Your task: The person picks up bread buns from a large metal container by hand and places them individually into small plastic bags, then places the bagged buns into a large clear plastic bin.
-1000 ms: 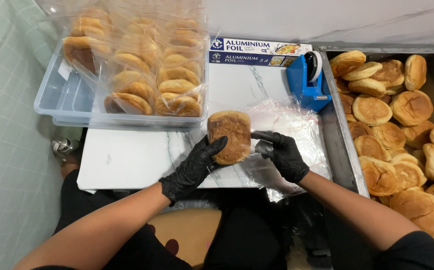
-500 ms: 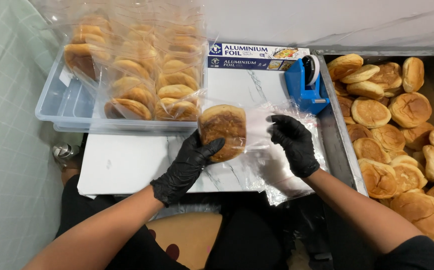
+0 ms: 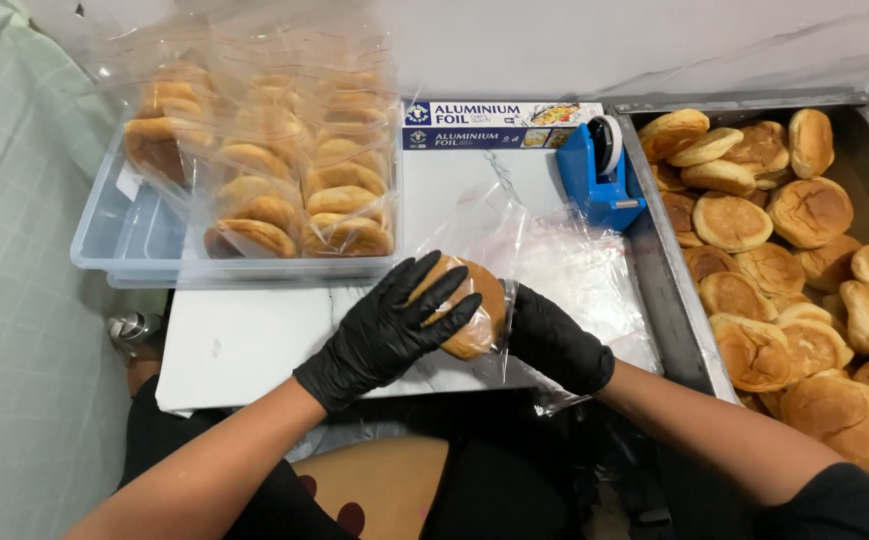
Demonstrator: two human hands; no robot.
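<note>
The left hand [image 3: 394, 325], black-gloved, is closed over a bun [image 3: 469, 315] inside a clear plastic bag [image 3: 494, 235], held just above the white table [image 3: 244, 345]. The right hand [image 3: 554, 340] grips the bag beside the bun. The bun looks soft, light and easily crushed; the film looks slippery. Support the bun from both sides.

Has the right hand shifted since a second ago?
Yes. The right hand has moved left, away from the blue tape dispenser, to close against the bagged bun.
</note>
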